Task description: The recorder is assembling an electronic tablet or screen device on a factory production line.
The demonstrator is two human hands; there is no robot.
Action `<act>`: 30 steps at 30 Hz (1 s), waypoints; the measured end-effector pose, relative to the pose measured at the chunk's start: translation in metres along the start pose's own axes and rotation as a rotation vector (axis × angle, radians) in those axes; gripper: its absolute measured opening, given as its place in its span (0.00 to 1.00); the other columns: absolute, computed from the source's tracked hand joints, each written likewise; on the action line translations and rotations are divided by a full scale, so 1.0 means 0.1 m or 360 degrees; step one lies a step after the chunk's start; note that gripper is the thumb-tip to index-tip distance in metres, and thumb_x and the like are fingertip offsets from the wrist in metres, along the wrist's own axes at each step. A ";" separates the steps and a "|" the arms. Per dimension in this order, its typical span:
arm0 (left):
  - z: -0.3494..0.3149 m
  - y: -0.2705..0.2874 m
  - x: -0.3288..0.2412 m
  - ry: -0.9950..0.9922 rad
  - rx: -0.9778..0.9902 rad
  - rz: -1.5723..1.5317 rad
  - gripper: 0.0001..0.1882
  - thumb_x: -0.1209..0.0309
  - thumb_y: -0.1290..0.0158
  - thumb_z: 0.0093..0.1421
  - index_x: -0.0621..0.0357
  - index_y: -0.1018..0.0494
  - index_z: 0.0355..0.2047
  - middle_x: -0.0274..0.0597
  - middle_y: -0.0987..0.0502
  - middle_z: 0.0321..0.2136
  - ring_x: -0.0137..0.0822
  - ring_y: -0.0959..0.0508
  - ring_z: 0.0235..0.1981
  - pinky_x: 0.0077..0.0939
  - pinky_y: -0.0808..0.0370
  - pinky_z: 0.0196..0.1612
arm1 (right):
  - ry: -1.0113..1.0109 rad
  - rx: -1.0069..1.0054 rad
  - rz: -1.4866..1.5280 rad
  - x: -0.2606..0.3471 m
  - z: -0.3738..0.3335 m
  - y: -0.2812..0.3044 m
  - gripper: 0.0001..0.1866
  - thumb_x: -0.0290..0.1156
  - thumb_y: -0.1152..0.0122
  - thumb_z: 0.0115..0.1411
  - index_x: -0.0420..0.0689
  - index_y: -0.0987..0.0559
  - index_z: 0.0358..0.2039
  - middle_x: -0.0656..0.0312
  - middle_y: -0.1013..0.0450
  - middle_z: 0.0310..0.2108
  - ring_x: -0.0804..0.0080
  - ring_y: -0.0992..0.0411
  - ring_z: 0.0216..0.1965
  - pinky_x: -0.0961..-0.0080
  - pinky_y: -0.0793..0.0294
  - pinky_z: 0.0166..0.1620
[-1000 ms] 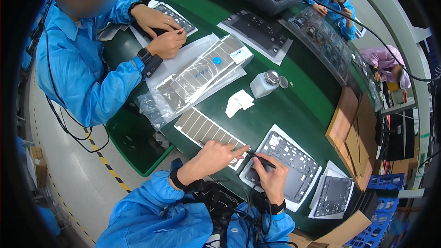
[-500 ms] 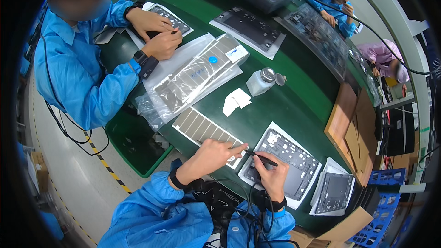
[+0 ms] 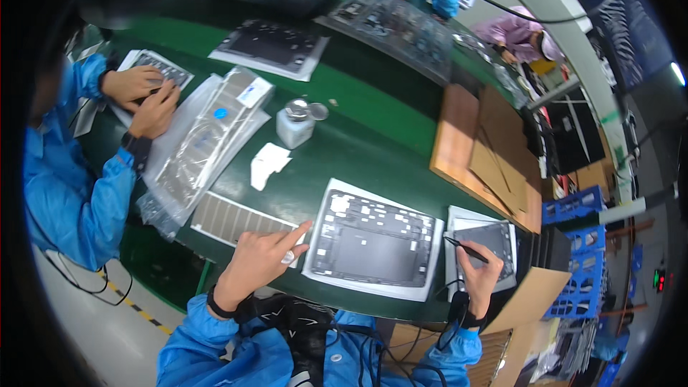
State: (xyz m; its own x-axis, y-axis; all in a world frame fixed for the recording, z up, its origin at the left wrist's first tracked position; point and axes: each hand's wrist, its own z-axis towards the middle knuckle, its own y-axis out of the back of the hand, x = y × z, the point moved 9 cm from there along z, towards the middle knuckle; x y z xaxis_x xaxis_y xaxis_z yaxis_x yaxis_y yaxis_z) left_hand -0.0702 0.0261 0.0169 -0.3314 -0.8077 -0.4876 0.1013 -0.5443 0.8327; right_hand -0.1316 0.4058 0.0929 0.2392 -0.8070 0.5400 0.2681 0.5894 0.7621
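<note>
My left hand [image 3: 259, 259] lies over the right end of a sheet of grey-brown strips [image 3: 233, 218], its index finger stretched out and its fingers apart. A small white patch shows beside its fingertips. My right hand [image 3: 481, 272] pinches slim black tweezers [image 3: 469, 249], tip pointing left, over the left part of a smaller dark panel [image 3: 489, 235] on white sheets at the right. Between my hands a large dark tablet-like housing [image 3: 376, 247] with many small white pieces lies flat on a white sheet [image 3: 438, 244]. Neither hand touches it.
A glass bottle with a metal lid [image 3: 295, 123] stands beyond a crumpled white cloth [image 3: 269, 165]. Plastic-wrapped strip sheets [image 3: 204, 136] lie at left, near a co-worker's hands [image 3: 147, 100]. Another dark housing [image 3: 269, 46] lies farther off. Wooden boards [image 3: 455, 129] stand at back right.
My right hand has moved right with the tweezers, from the large housing's left edge to the smaller panel. My left hand stays at the strip sheet. The view has turned rightward.
</note>
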 end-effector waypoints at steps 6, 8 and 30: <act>0.67 -0.54 -0.99 -0.0695 0.0465 0.0099 0.24 0.57 0.46 0.67 0.57 0.28 0.58 0.36 0.22 0.19 0.38 0.18 0.21 0.34 0.27 0.23 | 0.0279 0.0240 -0.0126 -0.08 0.22 -0.19 0.09 0.28 0.24 0.49 0.48 0.11 0.33 0.64 0.17 0.34 0.64 0.25 0.40 0.68 0.32 0.49; 0.87 -0.85 -1.23 -0.0796 0.0540 0.0198 0.26 0.57 0.44 0.66 0.57 0.28 0.60 0.36 0.21 0.19 0.37 0.18 0.22 0.33 0.27 0.24 | 0.0283 0.0259 -0.0084 -0.17 0.25 -0.30 0.09 0.28 0.24 0.50 0.49 0.11 0.34 0.64 0.17 0.33 0.65 0.24 0.39 0.69 0.33 0.49; 1.27 -1.52 -1.62 -0.1106 0.0707 0.0218 0.36 0.56 0.32 0.51 0.65 0.28 0.55 0.43 0.21 0.18 0.46 0.16 0.25 0.39 0.24 0.25 | 0.0463 0.0436 0.0033 -0.27 0.22 -0.45 0.08 0.33 0.25 0.53 0.49 0.12 0.34 0.65 0.18 0.30 0.69 0.23 0.36 0.68 0.34 0.51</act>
State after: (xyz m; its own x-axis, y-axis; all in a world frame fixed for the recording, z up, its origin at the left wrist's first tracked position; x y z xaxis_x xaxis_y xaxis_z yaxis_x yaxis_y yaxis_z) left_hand -0.1516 0.2686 0.0026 -0.8608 -0.4575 -0.2230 -0.1482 -0.1939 0.9698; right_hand -0.1709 0.4004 0.0518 0.5065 -0.7275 0.4627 0.0107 0.5419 0.8404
